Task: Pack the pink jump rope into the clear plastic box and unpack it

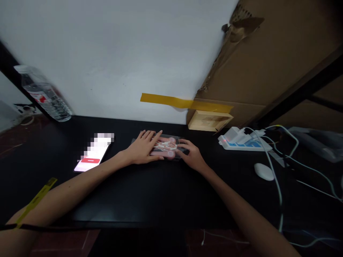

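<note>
The black desk (160,192) stands against a white wall (120,60). On the right there is brown cardboard (241,71), joined with yellow tape (174,101). The floor (64,242) has dark red tiles, and the light is dim.

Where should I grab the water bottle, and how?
I'd hold the water bottle round its middle, by the label, coming from the front: its body is tall and rounded, and the pale wall is behind it.

Reaching both arms (93,175) across table's (160,196) near edge, holding left hand (146,147) palm-down, fingers spread, curving right hand (194,156) inward, fingers bent.
</note>
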